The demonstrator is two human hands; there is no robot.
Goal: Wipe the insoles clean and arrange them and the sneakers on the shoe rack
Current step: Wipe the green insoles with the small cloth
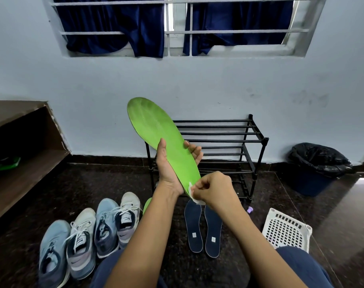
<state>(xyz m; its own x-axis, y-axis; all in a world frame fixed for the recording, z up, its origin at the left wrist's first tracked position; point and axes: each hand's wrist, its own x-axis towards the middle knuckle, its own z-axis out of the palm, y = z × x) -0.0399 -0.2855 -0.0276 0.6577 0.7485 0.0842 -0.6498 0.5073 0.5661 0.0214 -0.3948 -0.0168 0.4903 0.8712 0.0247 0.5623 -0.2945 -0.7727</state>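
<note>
right now we hold the long bright green foam insole (156, 125) up in front of us, its toe end tilted away to the upper left and its heel end low, nearest to us. our left hand (168, 169) grips it at the middle, thumb on one edge and fingers curled over the other. our right hand (215, 187) is closed in a pinch on a small crumpled white wipe (192, 193), pressed against the heel end.

so we judge the wiping step is in hand; how much of the green face is already clean we cannot tell. the next move likely calls for drawing the wipe toward the toe while the left hand braces the thin foam against bending.

a pair of dark navy insoles (204, 227) lies flat on the floor below, four pale blue and grey sneakers (105, 225) stand to the left, and arranging on the black metal-bar shoe rack (229, 142) by the wall is not yet begun.
</note>
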